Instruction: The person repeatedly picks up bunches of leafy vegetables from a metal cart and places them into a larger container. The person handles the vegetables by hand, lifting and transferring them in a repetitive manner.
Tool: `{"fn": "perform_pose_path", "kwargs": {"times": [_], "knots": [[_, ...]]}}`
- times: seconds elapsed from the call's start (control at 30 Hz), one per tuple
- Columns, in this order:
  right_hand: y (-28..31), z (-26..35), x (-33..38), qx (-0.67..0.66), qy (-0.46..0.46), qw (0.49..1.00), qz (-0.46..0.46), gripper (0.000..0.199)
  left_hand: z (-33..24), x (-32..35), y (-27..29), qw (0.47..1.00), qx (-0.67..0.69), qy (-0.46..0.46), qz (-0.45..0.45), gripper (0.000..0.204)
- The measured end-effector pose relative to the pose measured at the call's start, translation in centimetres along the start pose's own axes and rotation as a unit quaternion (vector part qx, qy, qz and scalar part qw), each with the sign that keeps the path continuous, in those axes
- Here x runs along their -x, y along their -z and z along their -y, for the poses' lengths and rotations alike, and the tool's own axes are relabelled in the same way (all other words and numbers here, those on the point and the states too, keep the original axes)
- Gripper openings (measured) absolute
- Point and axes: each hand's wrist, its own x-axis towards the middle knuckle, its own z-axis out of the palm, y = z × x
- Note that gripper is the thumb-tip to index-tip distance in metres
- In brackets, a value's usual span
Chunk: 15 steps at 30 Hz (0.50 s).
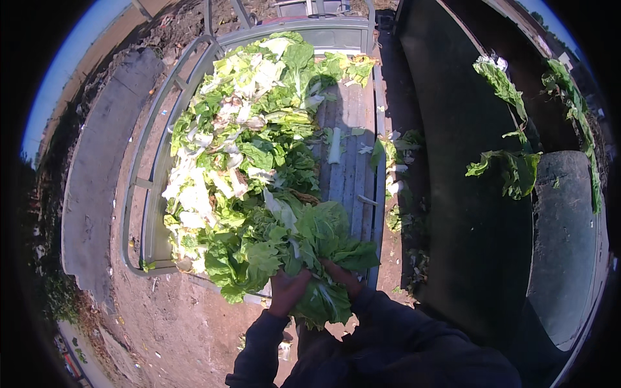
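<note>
Both hands are closed around a bunch of cabbage leaves (pixel 323 226) at the near end of a cargo bed. My left hand (pixel 288 291) grips it from the left, its fingertips hidden among the leaves. My right hand (pixel 343 278) holds the bunch from the right, its fingers also partly covered. Broad green leaves spread out beyond the hands, and some hang down below them. Just past the bunch, a large heap of loose cabbage leaves (pixel 259 136), green and pale, fills the bed's left side.
The ribbed metal bed floor (pixel 352 174) shows on the right, with a few leaf scraps. A metal side rail (pixel 137 181) runs along the left. Farther right stands a tall dark panel (pixel 472 220) with leaves hanging over its top. Fallen leaves (pixel 396 187) lie in the gap between.
</note>
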Motion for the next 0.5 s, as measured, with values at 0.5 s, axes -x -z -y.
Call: {"fn": "perform_pose_path", "kwargs": {"times": [0.5], "knots": [[15.4,62.0,20.8,0.106,0.458,0.832,-0.296,0.078,-53.5,-2.4,-43.9,0.8,-0.193,-0.545,0.159,0.041]]}}
